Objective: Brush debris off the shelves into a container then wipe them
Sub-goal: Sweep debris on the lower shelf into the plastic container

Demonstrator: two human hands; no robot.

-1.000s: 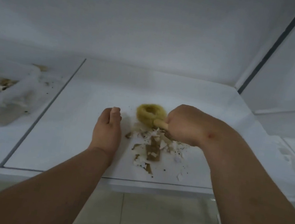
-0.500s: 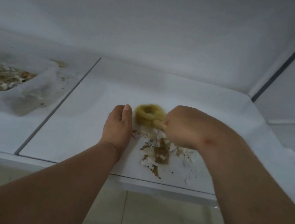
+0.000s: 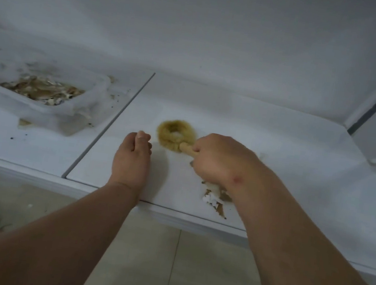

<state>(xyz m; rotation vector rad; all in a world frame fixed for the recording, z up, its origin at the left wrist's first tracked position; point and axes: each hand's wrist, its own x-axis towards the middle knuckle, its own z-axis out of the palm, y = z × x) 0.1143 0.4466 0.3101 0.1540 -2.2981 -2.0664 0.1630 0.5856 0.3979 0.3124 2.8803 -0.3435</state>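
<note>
I am watching the white shelf point(image 3: 267, 139), and its front edge is running just under both wrists — the floor tiles point(image 3: 165, 260) are showing directly below it. The right hand point(image 3: 218, 161) is gripping the wooden handle of the round yellow brush point(image 3: 174, 134), whose bristles are sitting on the shelf. The left hand point(image 3: 131, 158) is lying on the shelf just beside the brush, palm edge down, fingers straight and close together, holding nothing. The debris point(image 3: 214, 198) is lying near the front edge, partly hidden under the right wrist. There is free white surface behind the brush and to the right. A dark seam point(image 3: 109, 126) is dividing this panel from the left one, where the clear container point(image 3: 43, 98) with scraps inside is standing, well apart from the brush. Compared with half a second ago, the pile is lying closer to the front edge, and the container is showing more fully — the view has moved left.
</note>
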